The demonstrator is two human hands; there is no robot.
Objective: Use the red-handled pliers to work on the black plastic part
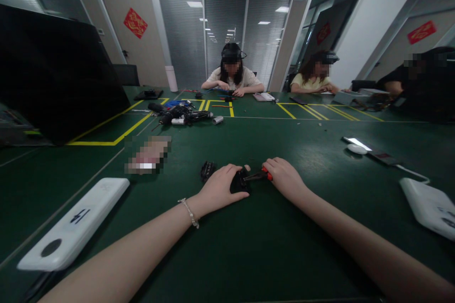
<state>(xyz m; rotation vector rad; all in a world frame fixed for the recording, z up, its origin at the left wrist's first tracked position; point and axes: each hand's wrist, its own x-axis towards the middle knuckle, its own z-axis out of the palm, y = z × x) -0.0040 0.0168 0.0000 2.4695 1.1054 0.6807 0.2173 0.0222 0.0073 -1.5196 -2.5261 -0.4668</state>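
My left hand [222,183] lies over a small black part [239,182], fingers and thumb closed round it on the green table. Its exact kind I cannot make out. In my right hand [283,175] are needle-nose pliers [256,176] with red handles, held low and pointing left. The tips of the pliers reach the black part beside my left fingers; whether the jaws grip anything is too small to tell. Left of my left hand sits another black ridged piece [207,170]. A small pale bit [247,168] lies just behind the plier tips.
White power banks lie at left [76,225] and right [428,206]. A blurred phone [149,154] rests at left. Farther back is a tangle of black cables and tools [181,113]. A white mouse [356,149] is at right. A large black screen [57,75] stands left. Several people sit across the table [305,132].
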